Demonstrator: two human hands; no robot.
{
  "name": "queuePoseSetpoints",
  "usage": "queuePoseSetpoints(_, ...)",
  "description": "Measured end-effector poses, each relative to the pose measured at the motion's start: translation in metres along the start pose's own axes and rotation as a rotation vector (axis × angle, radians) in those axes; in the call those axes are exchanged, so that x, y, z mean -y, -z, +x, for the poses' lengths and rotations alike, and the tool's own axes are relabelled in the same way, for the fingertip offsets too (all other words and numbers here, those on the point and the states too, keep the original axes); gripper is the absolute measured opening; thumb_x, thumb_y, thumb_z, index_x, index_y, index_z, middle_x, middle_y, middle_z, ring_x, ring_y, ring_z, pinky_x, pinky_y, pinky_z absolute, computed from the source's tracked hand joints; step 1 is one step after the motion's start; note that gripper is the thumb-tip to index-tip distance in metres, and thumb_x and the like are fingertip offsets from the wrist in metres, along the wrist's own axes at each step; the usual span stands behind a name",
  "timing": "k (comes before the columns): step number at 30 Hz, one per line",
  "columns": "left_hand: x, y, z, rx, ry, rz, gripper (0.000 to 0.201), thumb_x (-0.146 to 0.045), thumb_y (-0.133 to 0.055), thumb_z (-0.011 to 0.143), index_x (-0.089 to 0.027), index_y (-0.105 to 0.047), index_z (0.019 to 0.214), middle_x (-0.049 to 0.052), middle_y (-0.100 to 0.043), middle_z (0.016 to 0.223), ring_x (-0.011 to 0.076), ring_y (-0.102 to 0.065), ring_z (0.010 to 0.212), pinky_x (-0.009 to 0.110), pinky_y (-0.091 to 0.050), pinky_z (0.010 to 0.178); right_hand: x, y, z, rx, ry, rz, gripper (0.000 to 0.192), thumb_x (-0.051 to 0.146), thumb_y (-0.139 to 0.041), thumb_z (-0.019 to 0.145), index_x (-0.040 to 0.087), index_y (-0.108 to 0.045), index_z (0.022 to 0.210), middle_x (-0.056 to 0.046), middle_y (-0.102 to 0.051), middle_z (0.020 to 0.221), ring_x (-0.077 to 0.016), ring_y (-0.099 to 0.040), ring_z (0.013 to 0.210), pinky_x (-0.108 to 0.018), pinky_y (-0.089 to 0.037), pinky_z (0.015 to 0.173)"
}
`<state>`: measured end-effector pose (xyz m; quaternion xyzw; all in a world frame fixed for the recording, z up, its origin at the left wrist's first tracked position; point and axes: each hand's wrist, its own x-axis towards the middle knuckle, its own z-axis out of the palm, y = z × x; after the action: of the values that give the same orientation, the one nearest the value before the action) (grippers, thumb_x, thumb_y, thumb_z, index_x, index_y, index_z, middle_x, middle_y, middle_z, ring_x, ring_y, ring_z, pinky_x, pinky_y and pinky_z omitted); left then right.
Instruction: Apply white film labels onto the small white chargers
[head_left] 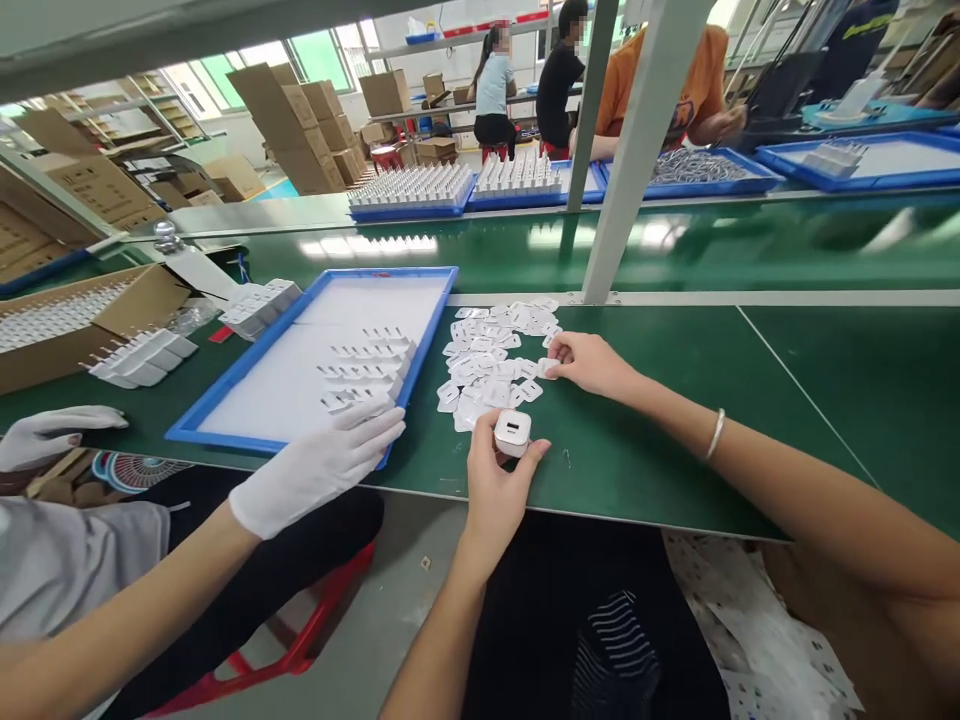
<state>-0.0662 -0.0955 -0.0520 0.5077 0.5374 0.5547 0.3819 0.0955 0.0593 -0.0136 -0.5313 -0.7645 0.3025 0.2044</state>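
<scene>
Green bench, factory room; left fingers gripping charger, right fingers pinching sticker.

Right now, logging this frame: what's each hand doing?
Left hand: closed on a white charger block.
Right hand: pinching a sticker from the pile.

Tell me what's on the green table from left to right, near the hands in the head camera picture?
Cardboard box → loose white plugs → blue tray → co-worker's gloved hand → left hand holding a white charger → right hand touching the pile of small white labels.
</scene>
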Motion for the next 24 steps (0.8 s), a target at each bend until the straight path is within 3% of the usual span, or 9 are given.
queuePoseSetpoints(4, -0.004, 0.006, 0.002, 0.168, -0.098, 0.133, 0.038, -0.03, -0.061, 0.094, -0.029, -0.049, 0.131, 0.007, -0.054, 0.12, 0.0193, -0.055, 0.106, 0.033, -0.045, 0.093, 0.0, 0.02, -0.028, -0.031, 0.0, 0.054, 0.006, 0.024, -0.068, 0.078, 0.019, -0.066, 0.08, -0.004, -0.068, 0.078, -0.0198, -0.061, 0.074, -0.033, -0.045, 0.071)
queuePoseSetpoints(7, -0.009, 0.007, 0.002, 0.275, -0.118, 0.111, 0.03, -0.029, -0.058, 0.096, -0.027, -0.05, 0.125, 0.006, -0.055, 0.115, 0.019, -0.055, 0.104, 0.033, -0.044, 0.092, 0.004, 0.027, -0.053, 0.102, -0.037, 0.458, 0.021, 0.034, -0.077, 0.075, 0.017, -0.069, 0.085, -0.005, -0.07, 0.077, -0.0191, -0.065, 0.071, -0.033, -0.052, 0.071)
queuePoseSetpoints(9, -0.011, 0.004, 0.001, 0.269, -0.151, 0.083, 0.025, -0.029, -0.061, 0.094, -0.025, -0.052, 0.116, 0.005, -0.056, 0.112, 0.0193, -0.055, 0.104, 0.033, -0.044, 0.091, 0.007, 0.026, -0.067, 0.216, -0.097, 0.768, 0.027, 0.037, -0.082, 0.071, 0.016, -0.071, 0.085, -0.006, -0.072, 0.082, -0.0191, -0.067, 0.076, -0.033, -0.054, 0.074)
queuePoseSetpoints(11, -0.012, 0.001, -0.001, 0.233, -0.166, 0.104, 0.025, -0.031, -0.066, 0.091, -0.023, -0.052, 0.11, 0.005, -0.057, 0.108, 0.0196, -0.055, 0.101, 0.033, -0.044, 0.09, 0.009, 0.022, -0.075, 0.266, -0.13, 0.925, 0.026, 0.038, -0.082, 0.073, 0.016, -0.073, 0.084, -0.006, -0.072, 0.087, -0.017, -0.067, 0.079, -0.03, -0.054, 0.074)
queuePoseSetpoints(14, -0.014, -0.003, -0.002, 0.281, -0.099, 0.155, 0.04, -0.036, -0.07, 0.088, -0.024, -0.048, 0.119, 0.004, -0.055, 0.103, 0.0179, -0.054, 0.09, 0.033, -0.046, 0.084, 0.009, 0.018, -0.08, 0.188, -0.093, 0.946, 0.022, 0.037, -0.081, 0.077, 0.016, -0.075, 0.078, -0.001, -0.065, 0.075, -0.0083, -0.057, 0.064, -0.021, -0.047, 0.06)
queuePoseSetpoints(17, -0.017, -0.002, 0.0, 0.371, -0.093, 0.184, 0.055, -0.039, -0.063, 0.092, -0.027, -0.036, 0.139, 0.007, -0.052, 0.112, 0.019, -0.053, 0.094, 0.036, -0.047, 0.088, 0.008, 0.017, -0.083, 0.079, -0.059, 0.946, 0.02, 0.034, -0.081, 0.079, 0.016, -0.073, 0.075, 0.003, -0.056, 0.062, -0.0047, -0.046, 0.052, -0.018, -0.039, 0.05)
queuePoseSetpoints(19, -0.017, -0.001, 0.003, 0.354, -0.169, 0.211, 0.049, -0.038, -0.062, 0.094, -0.026, -0.041, 0.137, 0.008, -0.051, 0.116, 0.0212, -0.053, 0.103, 0.039, -0.046, 0.094, 0.009, 0.017, -0.087, 0.103, -0.072, 0.999, 0.02, 0.033, -0.08, 0.08, 0.016, -0.071, 0.075, 0.003, -0.057, 0.06, -0.0055, -0.049, 0.051, -0.019, -0.041, 0.05)
queuePoseSetpoints(21, -0.012, -0.002, 0.004, 0.256, -0.275, 0.199, 0.038, -0.035, -0.071, 0.087, -0.025, -0.052, 0.118, 0.007, -0.053, 0.116, 0.0228, -0.053, 0.111, 0.04, -0.044, 0.098, 0.01, 0.017, -0.09, 0.189, -0.089, 1.051, 0.018, 0.031, -0.081, 0.08, 0.016, -0.07, 0.076, 0.003, -0.06, 0.06, -0.0068, -0.053, 0.051, -0.019, -0.043, 0.05)
queuePoseSetpoints(24, -0.002, -0.007, 0.001, 0.138, -0.321, 0.085, 0.045, -0.029, -0.084, 0.075, -0.024, -0.047, 0.102, 0.004, -0.059, 0.114, 0.0196, -0.059, 0.105, 0.035, -0.049, 0.089, 0.013, 0.013, -0.096, 0.325, -0.099, 1.119, 0.018, 0.03, -0.077, 0.085, 0.016, -0.067, 0.077, 0.002, -0.063, 0.06, -0.0079, -0.056, 0.05, -0.019, -0.046, 0.048)
